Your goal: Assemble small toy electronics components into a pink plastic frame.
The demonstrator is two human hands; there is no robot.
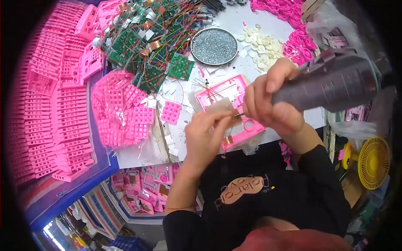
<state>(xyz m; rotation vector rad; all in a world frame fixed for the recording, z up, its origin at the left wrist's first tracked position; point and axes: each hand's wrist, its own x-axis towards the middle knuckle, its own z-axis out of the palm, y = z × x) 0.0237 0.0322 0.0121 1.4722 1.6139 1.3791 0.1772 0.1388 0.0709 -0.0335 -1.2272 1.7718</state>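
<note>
My right hand [268, 98] grips a dark grey electric screwdriver [331, 81], its thin bit slanting down to the left. Under the bit lies a pink plastic housing [248, 133], face down or open side up, I cannot tell which. A tan board [218, 105] rests in it, with thin wires coming off at the far side. My left hand [204, 134] is closed at the board's near edge, thumb and forefinger pinched together beside the bit tip. Whatever sits between those fingertips is too small to make out.
A round tray of tiny metal screws [214, 46] stands beyond the housing. Wired green circuit boards [180, 66] pile at far left, near bagged pink keypads [121, 111]. Cream discs [264, 48] and pink parts [299, 46] lie far right. Stacked pink housings [42, 104] fill the left; a yellow fan [373, 163] stands right.
</note>
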